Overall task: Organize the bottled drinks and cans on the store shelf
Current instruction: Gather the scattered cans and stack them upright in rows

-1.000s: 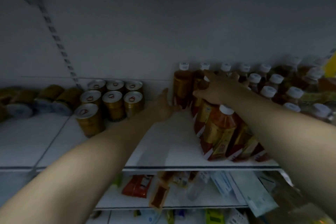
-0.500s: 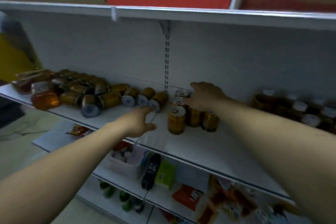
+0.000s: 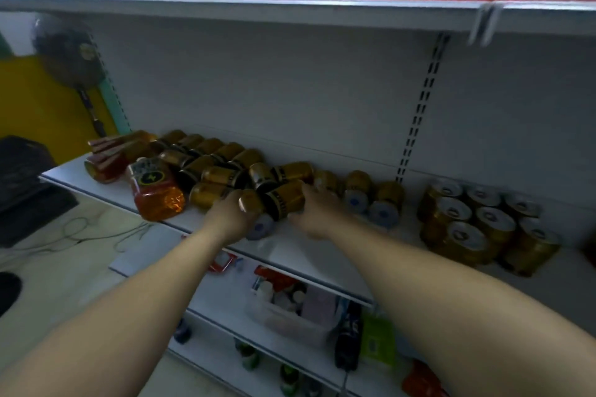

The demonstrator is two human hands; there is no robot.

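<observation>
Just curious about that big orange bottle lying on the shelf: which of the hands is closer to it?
Left. The left hand is just right of the orange bottle, apart from it. The right hand lies farther right, beyond the gold cans.

Nine upright gold cans (image 3: 487, 229), one orange bottle (image 3: 154, 190) lying down, two hands (lying cans too jumbled to count)

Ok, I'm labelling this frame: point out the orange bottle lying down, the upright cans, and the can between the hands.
orange bottle (image 3: 158, 195): head view, plastic-wrapped body.
upright cans (image 3: 495, 217): head view, a silver lid.
held can (image 3: 283, 200): head view, gold-and-black side.
</observation>
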